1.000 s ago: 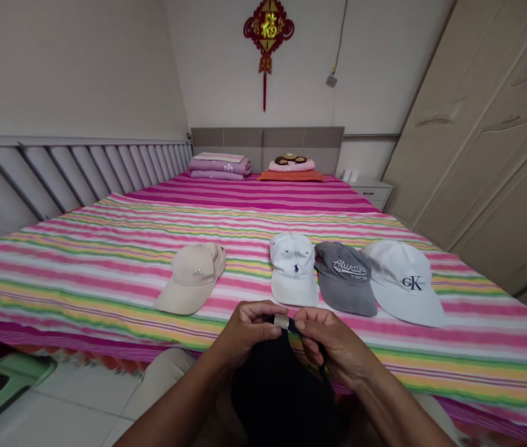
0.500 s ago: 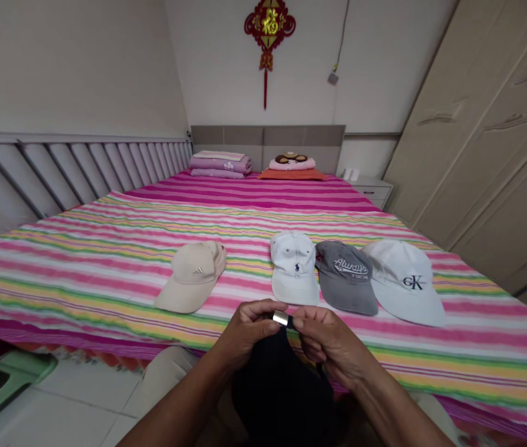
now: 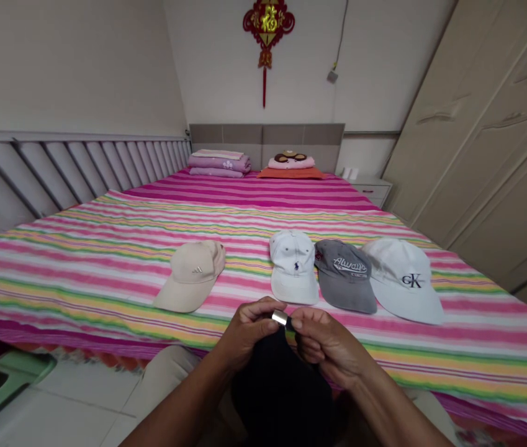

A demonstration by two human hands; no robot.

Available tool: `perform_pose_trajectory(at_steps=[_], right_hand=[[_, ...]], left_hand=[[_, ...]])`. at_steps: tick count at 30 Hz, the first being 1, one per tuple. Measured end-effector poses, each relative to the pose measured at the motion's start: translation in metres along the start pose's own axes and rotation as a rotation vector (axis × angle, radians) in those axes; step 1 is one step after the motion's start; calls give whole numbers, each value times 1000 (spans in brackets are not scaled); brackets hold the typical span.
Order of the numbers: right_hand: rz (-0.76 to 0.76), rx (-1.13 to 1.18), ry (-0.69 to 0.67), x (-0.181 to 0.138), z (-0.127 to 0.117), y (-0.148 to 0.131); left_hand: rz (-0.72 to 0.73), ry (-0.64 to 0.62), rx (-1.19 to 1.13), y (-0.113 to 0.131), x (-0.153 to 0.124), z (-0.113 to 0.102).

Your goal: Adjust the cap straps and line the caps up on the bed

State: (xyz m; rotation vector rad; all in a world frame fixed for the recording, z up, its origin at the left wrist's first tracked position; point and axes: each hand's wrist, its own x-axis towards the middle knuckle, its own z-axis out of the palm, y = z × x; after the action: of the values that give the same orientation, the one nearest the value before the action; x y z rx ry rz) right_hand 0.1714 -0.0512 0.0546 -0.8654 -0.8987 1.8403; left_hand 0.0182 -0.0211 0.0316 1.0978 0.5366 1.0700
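Note:
A black cap (image 3: 282, 391) is held over my lap, its back strap turned up toward the bed. My left hand (image 3: 249, 332) pinches the strap beside its shiny metal buckle (image 3: 280, 317). On the other side of the buckle, my right hand (image 3: 326, 341) grips the black strap between thumb and fingers. Beyond my hands lie a white cap with a small dark emblem (image 3: 293, 267), a grey cap with white lettering (image 3: 347, 276) and a white cap with dark letters (image 3: 405, 279), side by side. A beige cap (image 3: 191, 276) rests apart on the left.
The caps lie on a bed with a striped cover (image 3: 105, 261). Folded purple bedding (image 3: 219, 164) and a pink folded item (image 3: 291, 162) sit by the headboard (image 3: 300, 139). A green stool (image 3: 7, 385) stands at lower left; a wardrobe (image 3: 491, 149) is on the right.
Both hands keep their hold on the strap and buckle, with only a very slight shift. The view has moved a little; the caps on the bed stay where they were.

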Motion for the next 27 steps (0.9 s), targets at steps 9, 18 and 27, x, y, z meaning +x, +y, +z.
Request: perform_pose_trajectory(at_steps=[9, 18, 27], right_hand=[[-60, -1, 36, -2, -2, 3], [-58, 3, 3, -2, -3, 4], [-98, -43, -2, -1, 1, 6]], left_hand=[[10, -1, 9, -1, -1, 0], [-1, 35, 67, -2, -1, 3], [46, 37, 96, -2, -2, 7]])
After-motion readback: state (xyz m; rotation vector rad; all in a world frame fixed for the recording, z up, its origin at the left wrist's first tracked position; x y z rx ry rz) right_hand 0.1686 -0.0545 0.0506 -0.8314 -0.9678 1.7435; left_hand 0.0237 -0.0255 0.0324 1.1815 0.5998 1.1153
